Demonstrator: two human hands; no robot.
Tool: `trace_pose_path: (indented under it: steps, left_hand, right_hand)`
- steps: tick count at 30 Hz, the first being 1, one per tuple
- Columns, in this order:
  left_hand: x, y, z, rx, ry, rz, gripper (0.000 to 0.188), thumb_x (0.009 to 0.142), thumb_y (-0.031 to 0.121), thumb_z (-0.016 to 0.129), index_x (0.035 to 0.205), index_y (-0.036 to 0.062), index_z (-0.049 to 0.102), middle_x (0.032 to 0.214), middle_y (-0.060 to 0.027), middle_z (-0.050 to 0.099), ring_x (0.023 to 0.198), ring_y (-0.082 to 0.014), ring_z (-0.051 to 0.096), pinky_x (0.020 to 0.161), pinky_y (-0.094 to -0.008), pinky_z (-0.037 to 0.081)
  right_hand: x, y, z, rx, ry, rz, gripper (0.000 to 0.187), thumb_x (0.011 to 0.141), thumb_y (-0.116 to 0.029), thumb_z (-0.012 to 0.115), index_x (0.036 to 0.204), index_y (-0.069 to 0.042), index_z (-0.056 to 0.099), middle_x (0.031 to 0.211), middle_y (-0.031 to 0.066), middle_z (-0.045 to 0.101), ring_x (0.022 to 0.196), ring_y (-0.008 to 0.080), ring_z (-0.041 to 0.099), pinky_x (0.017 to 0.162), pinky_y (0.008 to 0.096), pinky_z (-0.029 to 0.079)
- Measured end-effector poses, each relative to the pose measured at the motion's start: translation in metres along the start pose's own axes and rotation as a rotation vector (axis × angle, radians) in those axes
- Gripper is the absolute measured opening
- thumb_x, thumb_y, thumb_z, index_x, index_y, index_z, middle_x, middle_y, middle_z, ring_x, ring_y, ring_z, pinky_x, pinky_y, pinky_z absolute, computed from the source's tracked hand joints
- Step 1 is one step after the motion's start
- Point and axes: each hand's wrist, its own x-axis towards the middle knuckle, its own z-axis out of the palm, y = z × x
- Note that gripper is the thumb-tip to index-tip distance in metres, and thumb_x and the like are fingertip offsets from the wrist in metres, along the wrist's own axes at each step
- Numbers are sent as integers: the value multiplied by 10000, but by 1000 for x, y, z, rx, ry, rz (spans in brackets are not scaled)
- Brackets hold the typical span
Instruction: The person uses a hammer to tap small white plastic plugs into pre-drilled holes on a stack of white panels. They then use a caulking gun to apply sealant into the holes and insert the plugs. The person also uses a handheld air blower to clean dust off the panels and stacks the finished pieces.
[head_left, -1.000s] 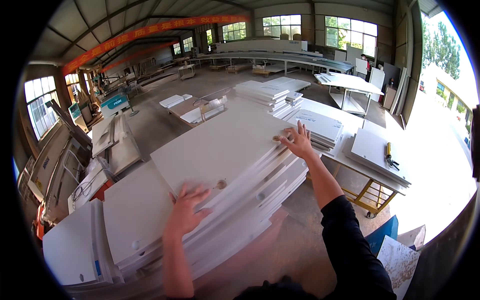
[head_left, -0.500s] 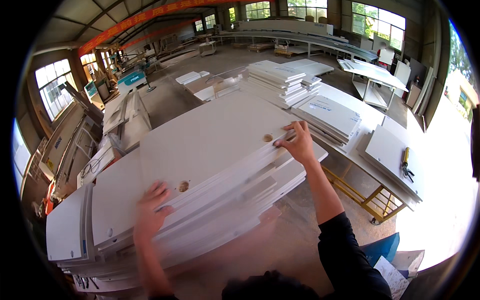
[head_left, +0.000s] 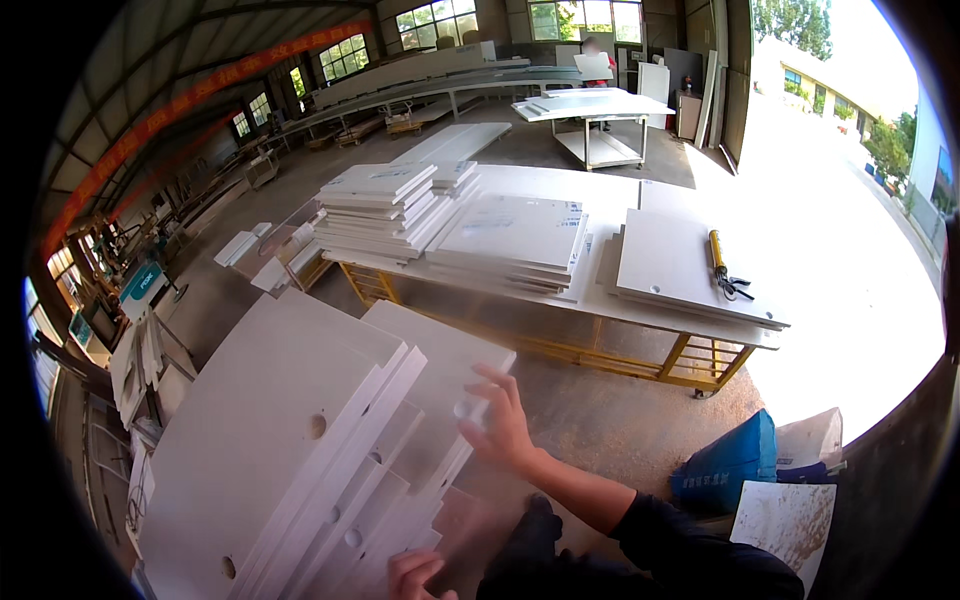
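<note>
A stack of white panels (head_left: 270, 400) stands at my lower left; two round holes show near the top panel's right edge. Lower panels are staggered out to the right, some with round recesses. My right hand (head_left: 500, 420) is beside the edge of a lower white panel (head_left: 440, 350), fingers spread and holding nothing. Whether its fingertips touch that panel I cannot tell. At the bottom edge of the view, my left hand (head_left: 415, 574) is partly cut off, with bent fingers apart beside the stack's lower right side. It appears to hold nothing.
A yellow-framed table (head_left: 690, 360) beyond carries stacked white boards (head_left: 375, 205) and a yellow-and-black hand tool (head_left: 718, 258). Right of me stand a blue bag (head_left: 735, 460) and a stained white board (head_left: 785, 525). Another person (head_left: 595, 60) is far back by a white table (head_left: 590, 105).
My view has swung right. Both hands have come off the top panel; the right is now by a lower panel's edge, the left lower, at the stack's side.
</note>
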Motion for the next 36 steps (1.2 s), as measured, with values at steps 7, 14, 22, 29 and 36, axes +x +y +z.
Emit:
trace_pose_path:
  steps: [7,14,22,29,36]
  left_hand:
    - [9,-20,281,-683,-1066,-316,309,989,307,605,1138,50,690,1082,-173,701,950,-334,683,841,-395,539]
    - [96,-40,391,-919,-1007,-401,325,971,277,648,1187,36,670,1112,-147,709,1015,-259,700,874,-366,545]
    - [186,-95,469,-1023,-1082,-583,430,945,236,653,1329,53,594,1231,-127,679,1217,-263,617,1062,-383,442]
    - [267,-105,580,-1083,-950,-858,481,968,270,642,1380,39,550,1356,-125,606,1296,-240,553,1111,-379,399]
    - [309,-238,746,-747,-696,-884,516,965,262,664,1404,39,513,1415,-153,530,1317,-263,518,1078,-427,437]
  right_hand:
    - [-102,172,-111,-324,-320,885,529,843,-232,774,1279,-24,558,1161,199,663,1048,316,674,883,397,557]
    - [-88,315,-180,-434,-396,1175,668,758,-385,846,1274,-38,602,1087,186,728,1041,308,707,920,388,557]
    - [138,565,-142,-629,-266,897,1151,610,-447,931,1521,-95,322,1499,257,399,1277,399,530,1053,462,471]
    - [201,700,-142,-588,-454,1183,1384,578,-494,927,1577,-13,101,1441,312,433,1266,414,544,1036,446,480]
    - [195,727,-169,-542,-220,1187,902,677,-292,898,1394,23,450,1044,228,713,959,372,706,853,427,558]
